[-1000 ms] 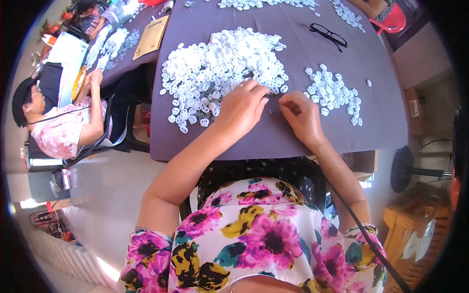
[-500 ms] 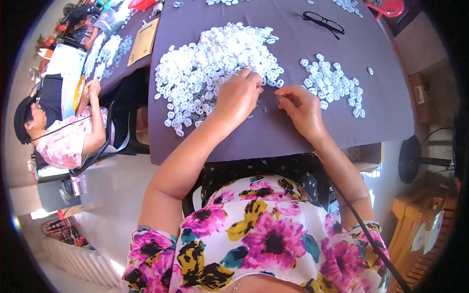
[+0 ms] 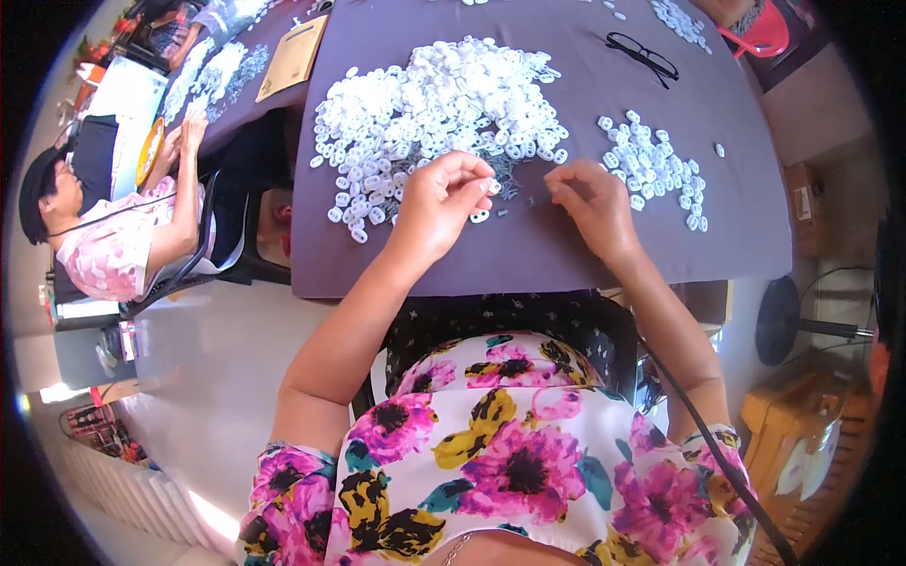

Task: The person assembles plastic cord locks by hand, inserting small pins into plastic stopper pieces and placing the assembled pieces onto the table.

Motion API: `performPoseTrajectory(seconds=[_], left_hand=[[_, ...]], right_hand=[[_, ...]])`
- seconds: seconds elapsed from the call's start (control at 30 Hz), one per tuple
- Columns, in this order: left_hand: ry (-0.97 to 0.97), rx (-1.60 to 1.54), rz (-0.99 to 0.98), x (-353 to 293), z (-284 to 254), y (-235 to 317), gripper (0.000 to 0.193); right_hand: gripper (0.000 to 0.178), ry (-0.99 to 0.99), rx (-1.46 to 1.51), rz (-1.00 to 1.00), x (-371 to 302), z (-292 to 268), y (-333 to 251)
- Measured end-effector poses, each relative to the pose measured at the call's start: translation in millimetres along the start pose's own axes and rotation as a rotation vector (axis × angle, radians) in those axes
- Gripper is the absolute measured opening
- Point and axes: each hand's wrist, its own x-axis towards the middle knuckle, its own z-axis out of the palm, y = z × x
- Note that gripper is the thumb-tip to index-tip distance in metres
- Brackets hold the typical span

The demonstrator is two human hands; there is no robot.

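My left hand (image 3: 439, 203) pinches a small white oval two-hole piece (image 3: 493, 187) between thumb and fingertips, at the near edge of a big heap of the same white pieces (image 3: 444, 94). Another loose white piece (image 3: 479, 216) lies just under those fingers. Between my hands is a scatter of thin grey metal bits (image 3: 507, 174), perhaps small screws. My right hand (image 3: 599, 208) has thumb and forefinger closed together; whatever they hold is too small to make out. Beside it, to the right, lies a smaller pile of white pieces (image 3: 651, 162).
The table has a dark purple-grey cloth (image 3: 698, 245). Black glasses (image 3: 644, 57) lie at its far right. More white pieces (image 3: 681, 24) lie beyond. On the left, a co-worker (image 3: 113, 226) sits at another table with a brown envelope (image 3: 294, 57). A black cable (image 3: 694, 424) hangs by my right arm.
My left hand has drawn back from the heap toward me and now shows a white piece in its fingertips. My right hand stays nearly in place, and the whole view has shifted slightly.
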Motion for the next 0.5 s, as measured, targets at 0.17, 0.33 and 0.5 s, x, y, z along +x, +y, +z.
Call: performPoseTrajectory(seconds=[0.17,0.33,0.5], left_hand=[[0.005,-0.022,0.130,-26,4,9,0.015],[0.073,-0.095,0.174,-41,9,23,0.015],[0.102,-0.014,0.206,-45,7,17,0.014]], right_hand=[[0.010,-0.198,0.358,0.153,-7,20,-41],[0.010,-0.239,0.436,0.139,-11,31,-54],[0.010,-0.234,0.467,0.109,-17,35,-54]])
